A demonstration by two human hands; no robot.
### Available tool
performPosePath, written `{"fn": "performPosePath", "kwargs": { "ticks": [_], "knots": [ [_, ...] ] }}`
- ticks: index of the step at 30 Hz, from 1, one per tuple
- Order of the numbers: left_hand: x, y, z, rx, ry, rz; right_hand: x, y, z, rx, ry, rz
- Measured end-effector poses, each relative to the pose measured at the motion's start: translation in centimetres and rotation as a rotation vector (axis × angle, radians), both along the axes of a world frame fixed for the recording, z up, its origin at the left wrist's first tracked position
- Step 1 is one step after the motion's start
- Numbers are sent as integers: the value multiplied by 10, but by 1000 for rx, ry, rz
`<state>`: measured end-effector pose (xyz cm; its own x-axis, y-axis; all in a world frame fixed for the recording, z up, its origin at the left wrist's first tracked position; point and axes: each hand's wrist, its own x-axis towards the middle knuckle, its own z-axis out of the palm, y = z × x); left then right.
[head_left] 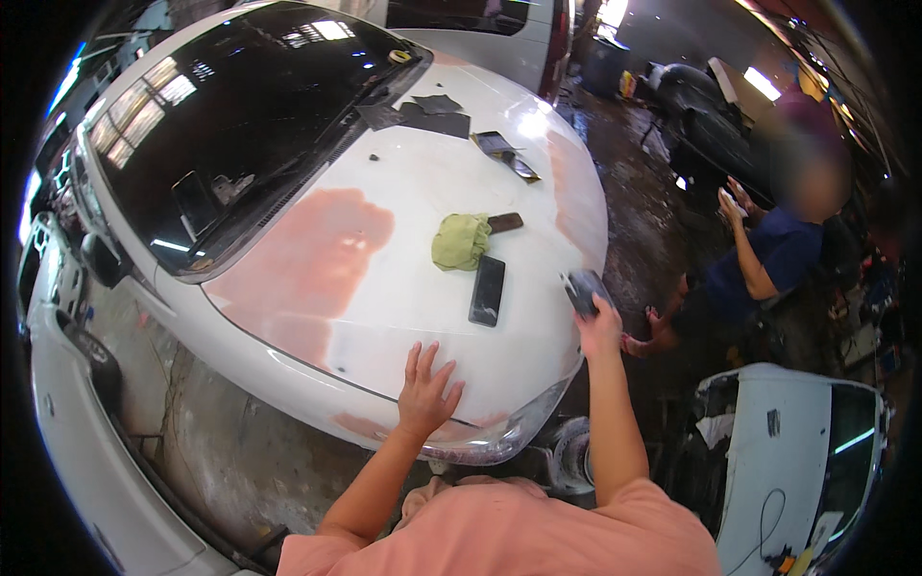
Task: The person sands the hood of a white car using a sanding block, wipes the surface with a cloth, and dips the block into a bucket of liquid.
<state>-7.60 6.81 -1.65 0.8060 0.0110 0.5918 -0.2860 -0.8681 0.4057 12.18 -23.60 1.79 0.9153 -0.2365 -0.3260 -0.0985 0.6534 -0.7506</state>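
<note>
My left hand (427, 391) lies with fingers spread on the white car hood (432, 355), near its front corner. My right hand (601, 326) grips a dark grey sanding block (585, 292) at the hood's right-hand edge. Between my hands and farther in lie a black, phone-like slab (487, 291), a crumpled yellow-green cloth (459, 241) and a dark brown block (505, 223) against the cloth. Pinkish filler patches (327, 245) mark the paint. Dark sandpaper sheets (435, 120) rest near the windshield.
A person in a dark blue shirt (789, 254) stands to the right, holding something white. A detached white car door (773, 461) is at the lower right, a bucket (574, 451) below the bumper. Another car (72, 413) stands at the left, a white vehicle (461, 43) behind.
</note>
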Motion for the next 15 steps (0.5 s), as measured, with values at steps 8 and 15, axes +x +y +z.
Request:
{"fn": "performPosePath", "kwargs": {
  "ticks": [8, 15],
  "knots": [
    [6, -14, 5, 138, 49, 197, 224, 167, 75, 115, -35, 503],
    [18, -26, -6, 144, 106, 246, 331, 146, -25, -842, -417, 258]
  ]
}}
